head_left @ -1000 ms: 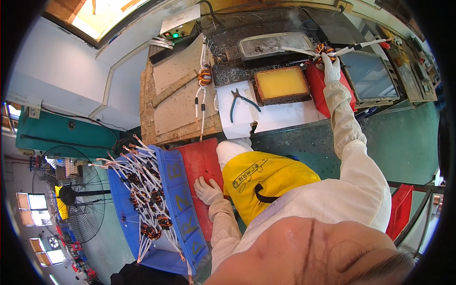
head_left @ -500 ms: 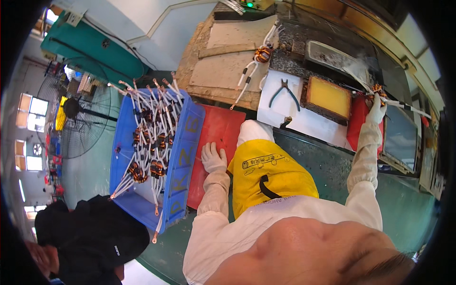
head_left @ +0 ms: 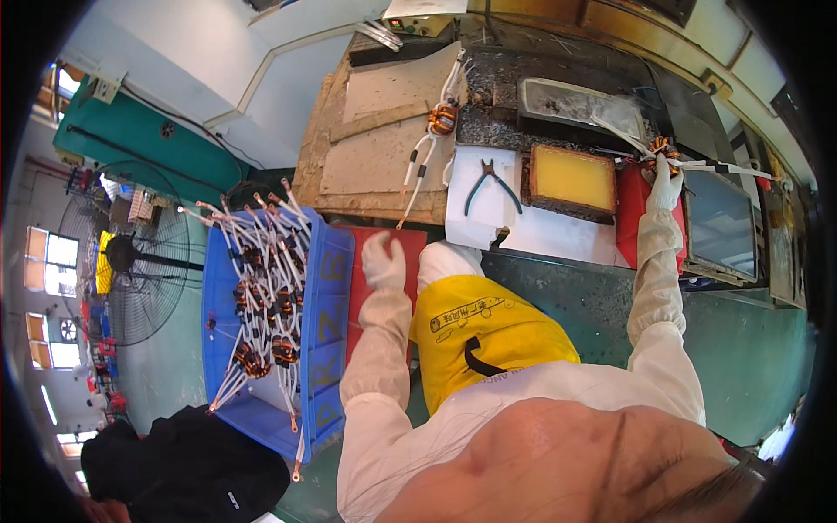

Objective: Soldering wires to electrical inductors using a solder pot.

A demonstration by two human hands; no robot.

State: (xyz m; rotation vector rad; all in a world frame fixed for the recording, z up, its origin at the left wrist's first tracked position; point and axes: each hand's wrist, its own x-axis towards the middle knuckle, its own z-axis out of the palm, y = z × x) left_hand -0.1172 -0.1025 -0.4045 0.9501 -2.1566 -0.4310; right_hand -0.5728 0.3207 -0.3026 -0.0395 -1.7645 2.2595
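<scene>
My gloved right hand (head_left: pixel 665 186) reaches out to the far right and grips a copper-wound coil (head_left: pixel 661 157) with white leads. Its leads stretch toward the solder-like tray on one side and outward to the right on the other. Below that hand is a red box (head_left: pixel 637 228). My gloved left hand (head_left: pixel 384 263) is held over a red board (head_left: pixel 413 245), fingers apart and slightly bent, with nothing in it. Ahead of it, a second coil with white leads (head_left: pixel 443 119) lies on the bench board.
A blue crate (head_left: pixel 330 349) full of leaded coils stands at my left. On the bench are pliers (head_left: pixel 491 186), a framed yellow block (head_left: pixel 571 179) and a long metal tray (head_left: pixel 577 106). A person in black (head_left: pixel 187 466) is at lower left; a large fan (head_left: pixel 122 253) stands beyond.
My left hand has lifted from the red board and moved forward, toward the bench edge. The right hand keeps its hold on the coil. The whole view has shifted slightly.
</scene>
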